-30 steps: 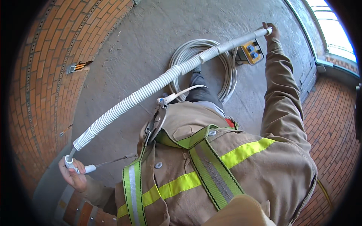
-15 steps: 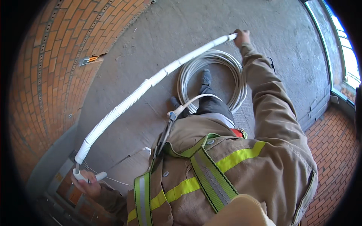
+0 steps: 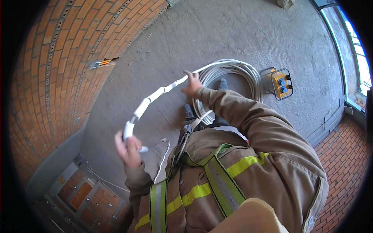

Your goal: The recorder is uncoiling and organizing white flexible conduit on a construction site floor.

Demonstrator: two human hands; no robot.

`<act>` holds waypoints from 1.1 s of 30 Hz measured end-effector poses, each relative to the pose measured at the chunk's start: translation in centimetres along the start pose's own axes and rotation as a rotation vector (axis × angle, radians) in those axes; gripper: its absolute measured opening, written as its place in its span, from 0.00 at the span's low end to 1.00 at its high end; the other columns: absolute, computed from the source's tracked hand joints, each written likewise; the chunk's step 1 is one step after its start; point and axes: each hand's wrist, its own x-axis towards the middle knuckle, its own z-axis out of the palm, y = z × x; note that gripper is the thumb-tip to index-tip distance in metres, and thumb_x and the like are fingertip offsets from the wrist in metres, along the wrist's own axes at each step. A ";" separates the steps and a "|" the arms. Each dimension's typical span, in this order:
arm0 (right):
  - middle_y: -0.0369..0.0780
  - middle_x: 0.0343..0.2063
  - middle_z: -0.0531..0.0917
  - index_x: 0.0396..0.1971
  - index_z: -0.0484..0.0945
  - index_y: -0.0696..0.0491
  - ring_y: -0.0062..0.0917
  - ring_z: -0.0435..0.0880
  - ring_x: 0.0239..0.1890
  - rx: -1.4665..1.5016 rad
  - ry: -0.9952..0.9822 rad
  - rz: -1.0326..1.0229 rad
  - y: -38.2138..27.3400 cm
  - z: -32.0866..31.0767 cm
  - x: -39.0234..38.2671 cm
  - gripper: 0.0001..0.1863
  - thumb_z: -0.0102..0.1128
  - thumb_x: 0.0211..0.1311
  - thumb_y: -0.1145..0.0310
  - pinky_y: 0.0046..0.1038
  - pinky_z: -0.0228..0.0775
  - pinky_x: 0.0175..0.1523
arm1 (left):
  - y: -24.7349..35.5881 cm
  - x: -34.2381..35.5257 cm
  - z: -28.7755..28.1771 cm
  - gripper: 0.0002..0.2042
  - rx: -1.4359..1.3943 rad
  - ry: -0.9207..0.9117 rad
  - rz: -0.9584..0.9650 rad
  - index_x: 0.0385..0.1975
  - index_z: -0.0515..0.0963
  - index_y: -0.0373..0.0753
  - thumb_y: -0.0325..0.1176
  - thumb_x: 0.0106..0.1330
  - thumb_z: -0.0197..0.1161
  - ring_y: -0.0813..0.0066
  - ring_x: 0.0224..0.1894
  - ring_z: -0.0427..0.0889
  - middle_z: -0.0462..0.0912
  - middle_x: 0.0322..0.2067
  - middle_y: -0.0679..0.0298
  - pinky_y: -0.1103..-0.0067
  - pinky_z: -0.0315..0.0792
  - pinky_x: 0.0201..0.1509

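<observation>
Compared with half a second ago, the hands have come much closer together: the right hand (image 3: 192, 84), then out above the far side of the coil, is now nearer the body at the coil's left edge, and the left hand (image 3: 130, 149) has moved inward and up. The white tubing (image 3: 155, 94) between them spans less, and the yellow-faced power box (image 3: 283, 86), then largely behind the right sleeve, shows again. The left fingers curl around a short white tube piece (image 3: 128, 130); the right fingers are spread over the tubing, and I cannot tell whether they press on it. Below lies a rough grey concrete floor (image 3: 272, 35), with the coil of pale cable (image 3: 254, 83) around one shoe (image 3: 222, 84) and a stone (image 3: 286, 3) at the top. A brick wall (image 3: 58, 77) at left holds a wall box (image 3: 96, 65) with orange conduits (image 3: 105, 62); a window frame (image 3: 334, 50) stands at right. The tubing hangs in front of the body, its long axis slanting from lower left to upper right in a slight bow: one end points down at the left hand, the other toward the coil's top.
</observation>
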 end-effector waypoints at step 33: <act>0.45 0.45 0.80 0.27 0.81 0.52 0.36 0.80 0.47 -0.398 0.185 -0.715 -20.0 16.0 4.5 0.11 0.76 0.50 0.64 0.33 0.77 0.51 | -50.9 -1.0 -29.5 0.14 -0.050 -0.473 -0.384 0.30 0.78 0.37 0.42 0.61 0.69 0.81 0.28 0.69 0.75 0.24 0.71 0.79 0.66 0.35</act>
